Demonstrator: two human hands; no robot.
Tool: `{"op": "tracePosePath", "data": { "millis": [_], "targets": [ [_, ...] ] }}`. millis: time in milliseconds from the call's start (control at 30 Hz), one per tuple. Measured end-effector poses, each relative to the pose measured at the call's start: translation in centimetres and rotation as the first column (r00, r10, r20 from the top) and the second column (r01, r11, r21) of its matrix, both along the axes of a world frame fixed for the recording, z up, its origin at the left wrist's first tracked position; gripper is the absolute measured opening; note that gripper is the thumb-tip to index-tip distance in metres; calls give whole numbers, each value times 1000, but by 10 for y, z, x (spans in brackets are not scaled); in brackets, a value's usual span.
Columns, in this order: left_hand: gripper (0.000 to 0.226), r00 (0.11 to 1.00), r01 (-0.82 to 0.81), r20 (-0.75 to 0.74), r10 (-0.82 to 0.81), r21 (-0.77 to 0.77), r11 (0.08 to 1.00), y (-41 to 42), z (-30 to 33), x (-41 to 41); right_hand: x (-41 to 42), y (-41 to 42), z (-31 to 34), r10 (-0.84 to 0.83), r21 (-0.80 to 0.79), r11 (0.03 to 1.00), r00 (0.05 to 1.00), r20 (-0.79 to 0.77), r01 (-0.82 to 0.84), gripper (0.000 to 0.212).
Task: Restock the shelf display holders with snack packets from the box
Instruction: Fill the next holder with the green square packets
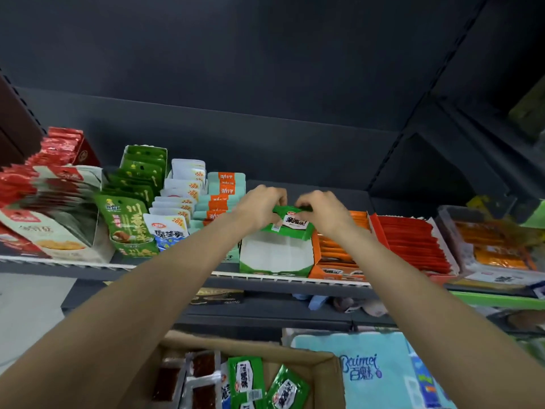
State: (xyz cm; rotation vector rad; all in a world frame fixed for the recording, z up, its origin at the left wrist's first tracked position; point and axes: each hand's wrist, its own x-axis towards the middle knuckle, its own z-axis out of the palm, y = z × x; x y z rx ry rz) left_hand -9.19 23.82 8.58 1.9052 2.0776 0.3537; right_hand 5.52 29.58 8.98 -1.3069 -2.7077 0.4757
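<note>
Left hand [259, 206]: fingers curled, pinching the left top edge of the green packet [290, 221].
Right hand [320, 211]: fingers curled, pinching the right top edge of the same packet.
Green packet: held between both hands, just above the back of the green-and-white holder [275, 256]; black characters on a white panel, small barcode at lower left. Brand not legible.
Holder: directly below the hands on the shelf [165, 265]; white inner floor bare toward the front.
Right of hands: orange holder [333, 261] of orange packets, touching the green holder; beyond it a red tray [413, 240] of red packets.
Left of hands: stacked mint packets [225, 184] with an orange band; white pouches [171, 230] printed "20%"; green pouches [128, 219] with yellow characters; red packets [56, 149] farthest left.
Box [321, 364]: cardboard, well below the hands near the forearms; holds two green packets [247, 382] of matching design and clear packs [203, 376] of dark red content.
Right of box: light blue package [371, 367], reads "Baimei".
</note>
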Motion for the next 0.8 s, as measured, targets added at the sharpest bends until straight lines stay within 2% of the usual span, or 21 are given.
{"op": "tracePosePath", "data": {
  "millis": [67, 133, 200, 300, 367, 467, 567, 700, 800],
  "targets": [
    [27, 996, 6, -89, -11, -59, 998, 7, -4, -3, -5, 7, -8, -26, 24, 999, 999, 42, 25, 20],
    [27, 974, 27, -221, -55, -130, 991, 12, -6, -3, -8, 12, -16, -34, 114, 993, 997, 74, 25, 18],
    [33, 935, 31, -344, -86, -161, 986, 17, -8, -3, -12, 14, -27, -31, 178, 984, 995, 99, 13, 18],
    [40, 890, -22, -453, -60, -175, 984, 23, -11, -1, -19, 14, -42, 2, 269, 963, 993, 121, -35, 22],
    [42, 873, -59, -486, -33, -174, 983, 26, -14, 0, -22, 15, -48, 20, 301, 952, 991, 130, -58, 26],
    [49, 851, -88, -525, -28, -194, 977, 32, -22, 2, -29, 16, -55, 55, 268, 958, 980, 193, -107, 32],
    [55, 844, -106, -536, -9, -183, 977, 37, -28, 5, -35, 15, -60, 25, 275, 958, 975, 221, -87, 37],
    [56, 841, -122, -541, 12, -168, 978, 36, -30, 6, -37, 17, -63, -5, 274, 961, 983, 183, -46, 43],
    [58, 836, -114, -548, 17, -143, 983, 31, -27, 9, -30, 15, -60, -18, 241, 971, 997, 81, -2, 41]
  ]
}}
